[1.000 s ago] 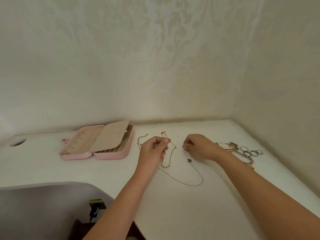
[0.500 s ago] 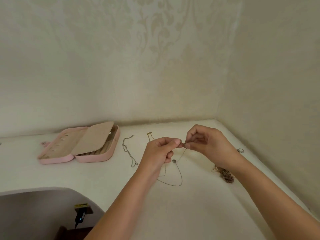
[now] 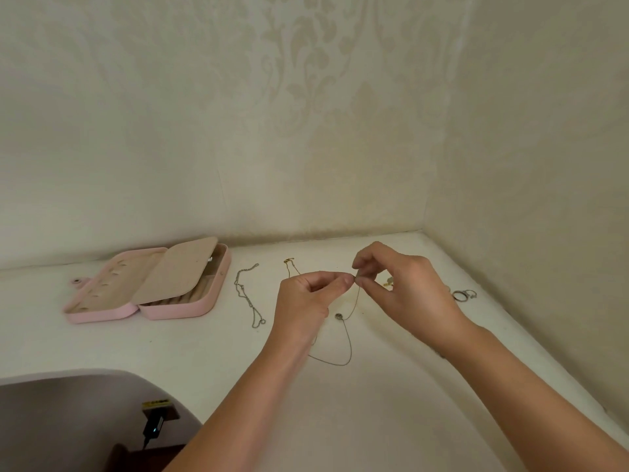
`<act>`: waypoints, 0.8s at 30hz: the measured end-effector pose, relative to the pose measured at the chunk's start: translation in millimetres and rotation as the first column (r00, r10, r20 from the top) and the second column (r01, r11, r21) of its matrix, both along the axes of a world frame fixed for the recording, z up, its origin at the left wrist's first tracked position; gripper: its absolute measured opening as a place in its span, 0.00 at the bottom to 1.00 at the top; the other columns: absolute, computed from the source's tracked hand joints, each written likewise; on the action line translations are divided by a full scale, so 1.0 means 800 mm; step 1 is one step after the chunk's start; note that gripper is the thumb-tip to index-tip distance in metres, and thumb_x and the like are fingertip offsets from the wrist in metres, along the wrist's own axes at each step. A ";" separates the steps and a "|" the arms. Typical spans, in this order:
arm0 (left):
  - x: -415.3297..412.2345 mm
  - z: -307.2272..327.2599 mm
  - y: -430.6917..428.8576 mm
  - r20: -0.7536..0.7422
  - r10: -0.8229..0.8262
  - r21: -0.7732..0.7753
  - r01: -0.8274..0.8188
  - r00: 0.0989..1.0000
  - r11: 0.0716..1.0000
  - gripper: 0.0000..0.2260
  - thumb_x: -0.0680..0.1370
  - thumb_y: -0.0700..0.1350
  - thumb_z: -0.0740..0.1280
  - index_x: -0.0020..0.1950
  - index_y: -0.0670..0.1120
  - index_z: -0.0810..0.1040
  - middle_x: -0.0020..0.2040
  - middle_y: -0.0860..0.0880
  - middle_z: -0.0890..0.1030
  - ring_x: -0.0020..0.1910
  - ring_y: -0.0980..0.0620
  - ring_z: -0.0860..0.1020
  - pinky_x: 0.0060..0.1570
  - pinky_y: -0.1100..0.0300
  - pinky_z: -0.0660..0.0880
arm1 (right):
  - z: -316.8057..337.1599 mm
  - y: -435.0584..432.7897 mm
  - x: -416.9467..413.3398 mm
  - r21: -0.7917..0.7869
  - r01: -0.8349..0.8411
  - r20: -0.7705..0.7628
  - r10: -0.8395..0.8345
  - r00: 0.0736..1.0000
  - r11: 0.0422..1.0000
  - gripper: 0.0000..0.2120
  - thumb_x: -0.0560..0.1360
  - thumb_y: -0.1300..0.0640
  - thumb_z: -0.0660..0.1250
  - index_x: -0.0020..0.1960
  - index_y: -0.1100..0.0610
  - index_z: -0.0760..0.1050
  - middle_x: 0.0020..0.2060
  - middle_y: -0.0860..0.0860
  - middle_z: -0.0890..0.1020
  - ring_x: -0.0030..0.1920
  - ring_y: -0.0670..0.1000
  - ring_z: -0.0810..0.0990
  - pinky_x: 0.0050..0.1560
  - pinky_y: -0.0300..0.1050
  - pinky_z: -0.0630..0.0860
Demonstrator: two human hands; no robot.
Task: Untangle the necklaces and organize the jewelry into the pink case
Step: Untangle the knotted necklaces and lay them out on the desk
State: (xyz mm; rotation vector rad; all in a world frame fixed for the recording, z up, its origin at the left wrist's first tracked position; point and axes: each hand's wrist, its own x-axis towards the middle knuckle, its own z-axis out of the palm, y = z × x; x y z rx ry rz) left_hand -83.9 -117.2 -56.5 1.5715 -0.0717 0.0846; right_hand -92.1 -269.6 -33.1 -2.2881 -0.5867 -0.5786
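A thin necklace (image 3: 349,338) with a small round pendant (image 3: 339,316) hangs in a loop down to the white table (image 3: 391,420). My left hand (image 3: 308,301) and my right hand (image 3: 401,284) each pinch one end of it, fingertips almost touching above the table. The pink case (image 3: 177,310) lies open at the left, its beige inner flap raised. A silver chain (image 3: 250,294) lies between the case and my left hand. A gold necklace (image 3: 289,262) lies behind my left hand, partly hidden.
Rings (image 3: 463,295) lie to the right of my right wrist, near the side wall. Walls meet in a corner behind the table. A curved cut-out in the table's front left shows a dark space with a small black device (image 3: 154,424).
My hands came together from apart and lifted the thin necklace's ends off the table. The view shifted, so the case and the chains sit differently in frame.
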 end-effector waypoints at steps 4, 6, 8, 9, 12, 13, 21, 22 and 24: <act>0.002 0.000 -0.001 -0.048 0.023 -0.025 -0.024 0.999 0.999 0.05 0.75 0.45 0.71 0.47 0.45 0.85 0.22 0.60 0.70 0.23 0.60 0.66 0.29 0.70 0.62 | -0.004 0.005 0.003 0.032 0.040 0.109 -0.044 0.993 0.999 0.06 0.72 0.64 0.72 0.48 0.58 0.83 0.38 0.46 0.84 0.45 0.40 0.78 0.44 0.22 0.67; 0.003 -0.001 0.000 -0.075 0.030 -0.075 -0.036 0.997 0.997 0.05 0.74 0.45 0.71 0.45 0.46 0.86 0.23 0.58 0.65 0.25 0.57 0.61 0.29 0.67 0.61 | -0.005 0.006 0.004 0.057 0.033 0.151 -0.041 0.988 0.998 0.05 0.71 0.64 0.73 0.44 0.57 0.84 0.37 0.46 0.84 0.44 0.41 0.78 0.43 0.22 0.67; 0.003 -0.001 0.000 -0.095 0.014 -0.134 -0.027 0.995 0.991 0.05 0.74 0.45 0.71 0.44 0.44 0.86 0.24 0.56 0.61 0.27 0.55 0.58 0.30 0.64 0.58 | -0.006 0.008 0.004 0.075 0.021 0.174 -0.034 0.984 0.997 0.05 0.71 0.64 0.72 0.43 0.56 0.84 0.36 0.45 0.84 0.43 0.41 0.79 0.42 0.22 0.68; 0.003 -0.001 0.000 -0.100 0.001 -0.151 -0.016 0.995 0.988 0.06 0.75 0.44 0.71 0.45 0.43 0.86 0.25 0.55 0.60 0.27 0.55 0.58 0.30 0.64 0.58 | -0.006 0.008 0.004 0.079 0.018 0.180 -0.032 0.983 0.997 0.04 0.71 0.63 0.72 0.42 0.56 0.84 0.35 0.45 0.83 0.42 0.41 0.79 0.42 0.22 0.68; 0.001 0.000 0.000 -0.104 -0.025 -0.161 0.008 0.994 0.987 0.08 0.75 0.45 0.70 0.47 0.41 0.85 0.25 0.55 0.58 0.26 0.56 0.58 0.28 0.65 0.59 | -0.007 0.008 0.004 0.071 0.023 0.191 -0.036 0.981 0.997 0.04 0.71 0.61 0.70 0.42 0.56 0.84 0.35 0.45 0.83 0.41 0.42 0.78 0.41 0.22 0.67; 0.001 0.000 0.000 -0.107 -0.029 -0.163 0.011 0.994 0.987 0.09 0.75 0.45 0.70 0.47 0.40 0.85 0.25 0.56 0.59 0.25 0.57 0.59 0.28 0.66 0.60 | -0.008 0.007 0.004 0.065 0.026 0.197 -0.038 0.980 0.998 0.04 0.71 0.61 0.70 0.42 0.56 0.84 0.35 0.45 0.83 0.41 0.42 0.78 0.41 0.22 0.66; -0.001 0.002 0.002 -0.118 -0.052 -0.180 0.030 0.992 0.983 0.08 0.75 0.43 0.69 0.47 0.39 0.84 0.25 0.56 0.61 0.25 0.57 0.60 0.27 0.67 0.59 | -0.010 0.007 0.002 0.067 0.020 0.210 -0.034 0.977 0.998 0.03 0.71 0.61 0.71 0.42 0.56 0.83 0.35 0.45 0.82 0.41 0.41 0.78 0.42 0.22 0.66; -0.001 0.002 0.002 -0.118 -0.056 -0.183 0.034 0.991 0.983 0.07 0.75 0.42 0.69 0.46 0.39 0.84 0.25 0.55 0.61 0.26 0.57 0.60 0.27 0.67 0.59 | -0.010 0.006 0.003 0.059 0.010 0.206 -0.022 0.978 0.998 0.03 0.71 0.61 0.71 0.42 0.56 0.83 0.35 0.45 0.82 0.41 0.41 0.78 0.42 0.22 0.66; -0.001 0.002 0.003 -0.116 -0.075 -0.199 0.051 0.990 0.979 0.06 0.75 0.42 0.69 0.43 0.41 0.85 0.27 0.54 0.62 0.26 0.57 0.59 0.27 0.67 0.58 | -0.008 0.003 0.002 0.072 -0.012 0.170 0.000 0.986 0.997 0.03 0.71 0.62 0.71 0.43 0.56 0.83 0.36 0.44 0.81 0.41 0.40 0.78 0.42 0.23 0.67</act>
